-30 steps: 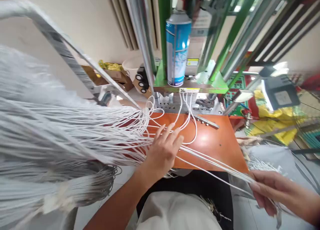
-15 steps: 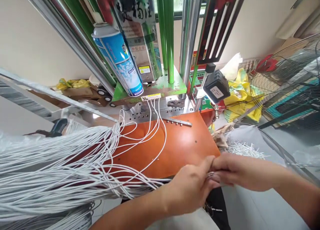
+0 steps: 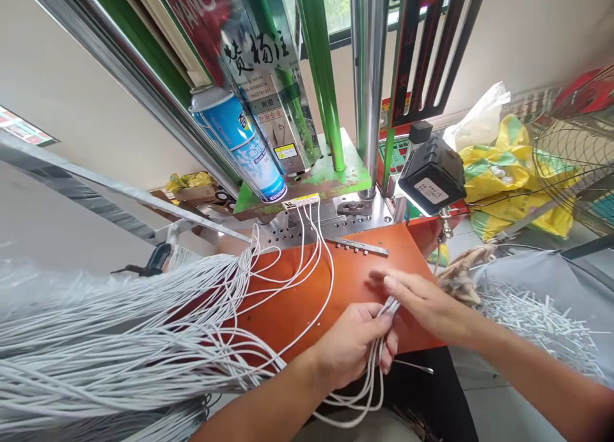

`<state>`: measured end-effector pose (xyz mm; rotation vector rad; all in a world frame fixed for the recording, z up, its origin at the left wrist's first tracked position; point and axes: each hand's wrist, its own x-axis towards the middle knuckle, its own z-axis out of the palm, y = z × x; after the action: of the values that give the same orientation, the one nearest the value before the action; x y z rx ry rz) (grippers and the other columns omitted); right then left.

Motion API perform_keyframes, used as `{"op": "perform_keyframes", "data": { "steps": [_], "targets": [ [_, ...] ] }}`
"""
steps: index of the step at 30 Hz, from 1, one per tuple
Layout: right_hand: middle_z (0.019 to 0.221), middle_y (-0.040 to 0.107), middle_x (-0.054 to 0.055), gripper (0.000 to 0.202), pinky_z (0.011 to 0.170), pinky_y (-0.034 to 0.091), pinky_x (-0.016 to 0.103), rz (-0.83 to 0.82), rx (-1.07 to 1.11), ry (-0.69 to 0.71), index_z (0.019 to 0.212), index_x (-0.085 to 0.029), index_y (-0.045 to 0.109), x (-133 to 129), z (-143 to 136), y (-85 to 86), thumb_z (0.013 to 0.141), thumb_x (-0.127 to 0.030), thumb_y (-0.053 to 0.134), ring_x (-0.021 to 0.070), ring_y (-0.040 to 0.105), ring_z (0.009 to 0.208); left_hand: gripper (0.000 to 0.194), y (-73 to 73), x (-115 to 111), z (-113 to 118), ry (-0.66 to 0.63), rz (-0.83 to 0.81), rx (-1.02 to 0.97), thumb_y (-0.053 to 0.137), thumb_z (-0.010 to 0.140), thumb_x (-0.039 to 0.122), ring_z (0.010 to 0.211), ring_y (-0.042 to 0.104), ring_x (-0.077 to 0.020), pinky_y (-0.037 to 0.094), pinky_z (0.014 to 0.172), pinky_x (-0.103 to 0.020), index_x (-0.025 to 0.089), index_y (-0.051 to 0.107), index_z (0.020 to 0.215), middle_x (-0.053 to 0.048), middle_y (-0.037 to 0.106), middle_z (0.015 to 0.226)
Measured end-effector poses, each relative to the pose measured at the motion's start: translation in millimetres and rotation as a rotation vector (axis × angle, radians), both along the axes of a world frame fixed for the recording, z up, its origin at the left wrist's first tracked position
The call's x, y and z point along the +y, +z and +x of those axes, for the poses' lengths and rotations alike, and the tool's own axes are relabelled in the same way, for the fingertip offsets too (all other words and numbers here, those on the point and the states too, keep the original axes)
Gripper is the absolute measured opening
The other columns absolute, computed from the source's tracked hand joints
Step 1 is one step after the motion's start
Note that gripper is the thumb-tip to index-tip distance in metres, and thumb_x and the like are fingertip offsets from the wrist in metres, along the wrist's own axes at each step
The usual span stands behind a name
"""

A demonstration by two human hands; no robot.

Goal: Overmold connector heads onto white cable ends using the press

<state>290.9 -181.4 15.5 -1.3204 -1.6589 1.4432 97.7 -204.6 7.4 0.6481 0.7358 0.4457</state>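
Observation:
My left hand (image 3: 357,343) is closed around a small bunch of white cables (image 3: 371,378), whose ends stick up past the thumb and whose lengths loop down below the hand. My right hand (image 3: 422,298) is beside those ends, fingers stretched out and close to or touching the tips. Both hands are over the front right of an orange board (image 3: 355,288). Farther back on it, a slim metal strip with small pegs (image 3: 362,246) lies flat. Several white cables run from the press's metal mould (image 3: 330,224) across the board.
A thick mass of white cables (image 3: 144,339) fills the left side. A blue spray can (image 3: 244,148) leans on the green press plate (image 3: 336,176). A black lamp box (image 3: 434,176) stands right of the board. White cut-offs (image 3: 542,320) lie in a grey sack at right.
My hands, formerly pressed together at the board's front corner, have come apart slightly. The cable bunch in my left hand now shows, and the right fingers have straightened. The view has shifted.

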Motion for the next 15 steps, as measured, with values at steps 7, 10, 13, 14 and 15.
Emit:
{"op": "perform_keyframes", "data": {
  "steps": [7,10,13,14,15],
  "targets": [
    [0.110,0.068,0.016,0.048,0.093,0.046,0.048,0.565,-0.580,-0.289,0.119,-0.017,0.070,54,-6,-36.7,0.107,-0.041,0.029,0.0316,0.058,0.105,0.049,-9.2,45,-5,0.134,0.249,0.142,0.073,0.087,0.057,0.043,0.025,-0.0010,0.016,0.042,-0.017,0.011,0.066,0.101,0.007,0.047,0.060],
    [0.099,0.065,0.015,0.039,0.083,0.042,0.044,0.602,-0.643,-0.217,0.105,-0.018,0.072,63,-8,-47.8,0.104,-0.037,0.037,0.0306,0.053,0.094,0.051,-21.0,54,-7,0.190,0.342,0.240,0.073,0.086,0.059,0.044,0.042,-0.0042,0.031,0.040,-0.016,0.011,0.063,0.099,0.004,0.054,0.064],
    [0.093,0.064,0.012,0.035,0.078,0.040,0.041,0.636,-0.674,-0.141,0.093,-0.020,0.069,48,-4,-50.6,0.104,-0.035,0.039,0.0281,0.053,0.089,0.051,-30.1,55,-7,0.211,0.376,0.276,0.076,0.083,0.058,0.052,0.059,-0.0114,0.049,0.047,-0.022,0.012,0.061,0.095,0.000,0.061,0.070],
    [0.092,0.064,0.011,0.035,0.077,0.041,0.040,0.631,-0.681,-0.137,0.092,-0.020,0.067,39,-1,-50.7,0.105,-0.036,0.039,0.0272,0.055,0.087,0.050,-31.4,55,-6,0.212,0.380,0.283,0.076,0.082,0.058,0.052,0.060,-0.0121,0.049,0.046,-0.022,0.012,0.060,0.093,-0.001,0.061,0.069],
    [0.091,0.064,0.010,0.035,0.076,0.042,0.039,0.608,-0.677,-0.147,0.093,-0.021,0.066,30,3,-50.8,0.106,-0.037,0.038,0.0261,0.057,0.085,0.048,-31.7,54,-5,0.208,0.382,0.296,0.075,0.083,0.057,0.049,0.058,-0.0113,0.046,0.044,-0.021,0.013,0.059,0.092,0.000,0.061,0.067]
  ]
}}
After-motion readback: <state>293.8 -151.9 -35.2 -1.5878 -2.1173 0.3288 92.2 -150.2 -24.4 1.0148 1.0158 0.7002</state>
